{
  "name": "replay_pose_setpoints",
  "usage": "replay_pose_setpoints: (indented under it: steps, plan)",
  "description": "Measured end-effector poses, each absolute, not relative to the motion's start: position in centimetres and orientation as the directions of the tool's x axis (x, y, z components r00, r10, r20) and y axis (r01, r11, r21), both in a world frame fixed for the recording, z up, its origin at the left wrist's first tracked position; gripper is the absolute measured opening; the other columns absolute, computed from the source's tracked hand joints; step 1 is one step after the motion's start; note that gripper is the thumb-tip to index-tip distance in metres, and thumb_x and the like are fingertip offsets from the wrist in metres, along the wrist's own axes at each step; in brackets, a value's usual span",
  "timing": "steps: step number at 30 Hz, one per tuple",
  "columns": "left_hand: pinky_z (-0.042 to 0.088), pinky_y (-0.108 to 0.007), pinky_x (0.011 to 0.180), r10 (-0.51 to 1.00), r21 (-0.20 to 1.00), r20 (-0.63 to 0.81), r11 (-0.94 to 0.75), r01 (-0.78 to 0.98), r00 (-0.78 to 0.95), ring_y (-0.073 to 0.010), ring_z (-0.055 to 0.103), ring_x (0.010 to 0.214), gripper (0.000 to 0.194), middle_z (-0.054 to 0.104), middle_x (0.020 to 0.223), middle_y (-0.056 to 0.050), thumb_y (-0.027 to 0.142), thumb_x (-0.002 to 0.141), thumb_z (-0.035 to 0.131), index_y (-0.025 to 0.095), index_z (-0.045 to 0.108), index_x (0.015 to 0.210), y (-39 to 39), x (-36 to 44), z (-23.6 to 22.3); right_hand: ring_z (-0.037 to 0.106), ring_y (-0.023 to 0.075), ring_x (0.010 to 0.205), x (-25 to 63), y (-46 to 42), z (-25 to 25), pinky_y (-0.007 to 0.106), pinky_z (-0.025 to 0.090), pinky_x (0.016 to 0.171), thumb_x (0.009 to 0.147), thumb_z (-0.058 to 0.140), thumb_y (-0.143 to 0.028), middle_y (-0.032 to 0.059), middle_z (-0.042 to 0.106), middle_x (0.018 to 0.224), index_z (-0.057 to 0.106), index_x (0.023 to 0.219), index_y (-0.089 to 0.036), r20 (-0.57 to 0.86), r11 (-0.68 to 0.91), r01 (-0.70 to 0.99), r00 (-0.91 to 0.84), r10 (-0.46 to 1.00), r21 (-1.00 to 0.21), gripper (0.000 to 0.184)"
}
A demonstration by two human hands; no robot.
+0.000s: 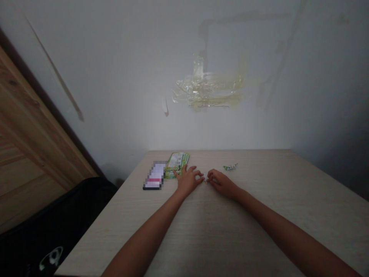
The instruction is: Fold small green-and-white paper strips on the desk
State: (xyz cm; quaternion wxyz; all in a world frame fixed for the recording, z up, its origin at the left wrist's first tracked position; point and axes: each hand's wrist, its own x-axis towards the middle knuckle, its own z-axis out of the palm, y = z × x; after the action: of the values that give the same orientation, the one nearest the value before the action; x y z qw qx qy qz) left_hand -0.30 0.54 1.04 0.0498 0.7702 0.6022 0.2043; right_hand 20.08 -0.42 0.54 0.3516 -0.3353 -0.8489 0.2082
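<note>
Over the middle of the table my left hand (pixel 188 181) pinches with thumb and forefinger, its other fingers spread beside a green-and-white printed packet stack (pixel 177 161). Facing it, my right hand (pixel 220 182) is closed in a pinch, fingertips close to those of the left. Between the two sets of fingertips is a tiny pale piece (pixel 205 179), too small to name. A small crumpled green-and-white wrapper (pixel 230 167) lies beyond my right hand.
A phone (pixel 155 175) with a blurred screen lies left of the packets on the pale wooden table (pixel 184 238). Behind stands a wall (pixel 129 77) with peeling clear tape (pixel 207 90). At the left are a black bag-like item (pixel 57 219) and wooden panelling (pixel 34 134).
</note>
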Motion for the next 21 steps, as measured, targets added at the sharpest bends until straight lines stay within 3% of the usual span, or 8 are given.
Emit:
replay_pose_setpoints:
  steps: [21]
  plan:
    - [0.001, -0.075, 0.107, 0.944, 0.33, 0.27, -0.275, 0.903, 0.189, -0.0359, 0.024, 0.14, 0.025, 0.053, 0.139, 0.007, 0.058, 0.082, 0.059, 0.043, 0.07, 0.099, 0.59, -0.29, 0.76, 0.06, 0.0185, 0.091, 20.15, -1.31, 0.84, 0.033, 0.045, 0.084, 0.087, 0.051, -0.014, 0.0054, 0.064, 0.096, 0.055, 0.094, -0.021, 0.415, 0.65, 0.377, -0.538, 0.734, -0.66, 0.011]
